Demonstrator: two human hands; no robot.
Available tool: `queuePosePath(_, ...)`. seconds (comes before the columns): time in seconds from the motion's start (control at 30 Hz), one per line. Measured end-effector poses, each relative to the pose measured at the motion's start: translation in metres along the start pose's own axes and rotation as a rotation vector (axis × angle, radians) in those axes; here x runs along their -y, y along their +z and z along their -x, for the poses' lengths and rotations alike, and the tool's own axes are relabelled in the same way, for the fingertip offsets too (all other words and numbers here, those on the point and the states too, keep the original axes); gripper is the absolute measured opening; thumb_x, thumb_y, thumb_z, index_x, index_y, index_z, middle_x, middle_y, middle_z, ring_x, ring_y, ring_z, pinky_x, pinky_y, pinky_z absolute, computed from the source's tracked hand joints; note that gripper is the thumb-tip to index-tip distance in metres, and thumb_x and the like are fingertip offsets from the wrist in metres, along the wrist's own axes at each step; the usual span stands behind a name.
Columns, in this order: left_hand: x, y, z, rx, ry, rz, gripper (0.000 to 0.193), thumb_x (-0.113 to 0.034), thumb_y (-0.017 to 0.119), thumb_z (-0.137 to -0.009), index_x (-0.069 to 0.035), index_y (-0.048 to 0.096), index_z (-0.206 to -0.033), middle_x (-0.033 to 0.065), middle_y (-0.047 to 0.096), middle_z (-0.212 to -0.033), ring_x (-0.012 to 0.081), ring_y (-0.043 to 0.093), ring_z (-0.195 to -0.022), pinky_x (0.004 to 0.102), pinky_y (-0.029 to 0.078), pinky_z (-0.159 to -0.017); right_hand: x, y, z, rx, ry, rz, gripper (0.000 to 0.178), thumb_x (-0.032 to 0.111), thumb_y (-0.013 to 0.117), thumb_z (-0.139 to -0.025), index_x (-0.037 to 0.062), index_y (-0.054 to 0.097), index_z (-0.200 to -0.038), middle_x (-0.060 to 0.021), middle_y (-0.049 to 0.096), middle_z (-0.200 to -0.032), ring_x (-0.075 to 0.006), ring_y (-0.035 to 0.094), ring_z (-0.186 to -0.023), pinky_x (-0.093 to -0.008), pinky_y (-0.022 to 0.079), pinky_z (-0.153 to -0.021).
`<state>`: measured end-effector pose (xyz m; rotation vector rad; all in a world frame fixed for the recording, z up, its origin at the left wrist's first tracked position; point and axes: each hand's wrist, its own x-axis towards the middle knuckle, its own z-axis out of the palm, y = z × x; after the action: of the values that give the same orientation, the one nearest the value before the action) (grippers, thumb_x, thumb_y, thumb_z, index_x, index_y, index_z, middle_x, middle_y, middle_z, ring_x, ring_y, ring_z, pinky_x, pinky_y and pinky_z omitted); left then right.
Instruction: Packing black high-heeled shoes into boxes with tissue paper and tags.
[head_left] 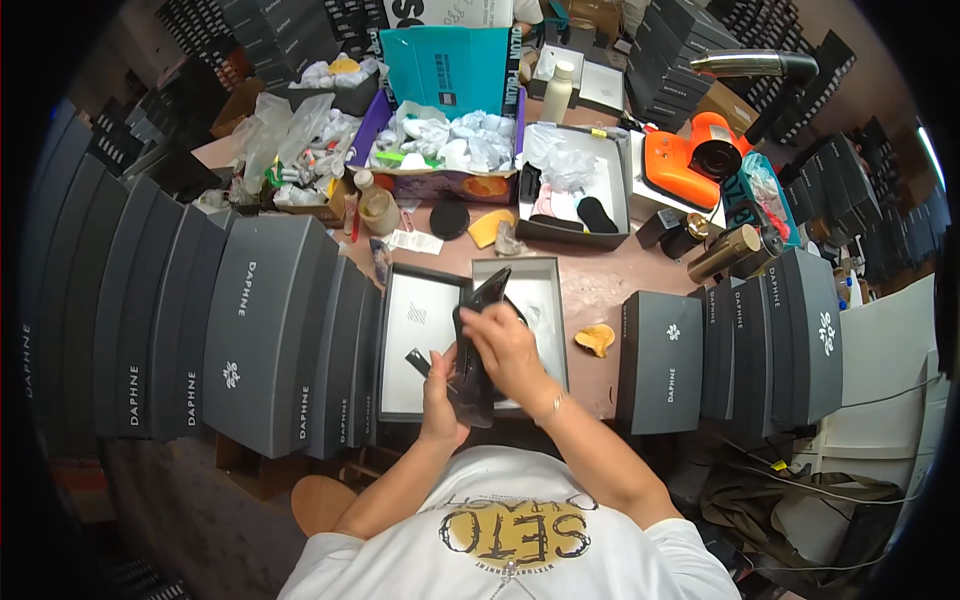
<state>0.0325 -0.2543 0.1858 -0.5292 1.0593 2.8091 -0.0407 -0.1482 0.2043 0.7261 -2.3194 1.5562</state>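
Holding a glossy black pointed shoe [472, 372] over an open shoebox [398, 385] at the near middle of the table [602, 275], toe toward the far side. Gripping its near end in the left hand [443, 400], with fingers closed round it. Touching the upper part with bent, narrowly bunched fingers of the right hand [508, 350]; cannot tell whether pinching anything. Flanked by dark gray shoeboxes [265, 335] on the left and a crumpled yellow pad [595, 341] on the right.

The open box [558, 315] lies between left boxes [265, 345] and right boxes [662, 365], before a carton [435, 186].
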Motion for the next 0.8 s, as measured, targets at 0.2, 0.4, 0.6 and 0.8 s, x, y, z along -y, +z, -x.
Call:
queuePosePath(0.2,0.007,-0.028,-0.008,0.008,-0.011,-0.059,0.068,-0.053,0.033,-0.098,0.002,0.037,-0.137,0.0108,0.056,-0.120,0.0175,0.055,-0.108,0.0315,0.045,-0.093,0.007,-0.006,0.023,0.138,-0.008,-0.027,0.022,0.002,0.065,-0.081,0.0028,0.066,-0.104,-0.0115,0.055,-0.078,-0.0266,0.057,-0.068,-0.0332,0.047,-0.060)
queuePosePath(0.4,-0.008,-0.034,-0.017,0.029,0.037,-0.123,0.069,-0.055,0.032,-0.097,0.001,0.037,-0.137,0.0129,0.055,-0.123,0.0201,0.056,-0.111,0.0347,0.046,-0.095,0.027,-0.002,0.062,0.260,0.072,-0.247,0.024,0.004,0.062,-0.084,0.0036,0.066,-0.108,-0.0108,0.056,-0.080,-0.0241,0.056,-0.073,-0.0313,0.046,-0.065)
queuePosePath(0.6,-0.044,-0.008,-0.019,0.052,0.137,-0.090,0.076,-0.065,0.034,-0.091,-0.003,0.043,-0.135,0.0118,0.062,-0.109,0.0171,0.063,-0.086,0.0320,0.054,-0.075,0.020,-0.048,0.047,0.077,0.373,-0.261,0.022,0.008,0.059,-0.087,-0.0016,0.065,-0.107,-0.0113,0.061,-0.088,-0.0195,0.058,-0.079,-0.0283,0.046,-0.072)
queuePosePath(0.8,-0.044,-0.021,-0.012,0.256,0.253,-0.265,0.076,-0.051,0.044,-0.094,0.003,0.026,-0.143,0.0153,0.044,-0.135,0.0217,0.046,-0.122,0.0339,0.035,-0.104,0.024,-0.027,0.028,0.193,0.465,-0.265,0.035,0.014,0.070,-0.081,-0.0034,0.062,-0.110,-0.0060,0.057,-0.092,-0.0145,0.053,-0.086,-0.0259,0.042,-0.078)
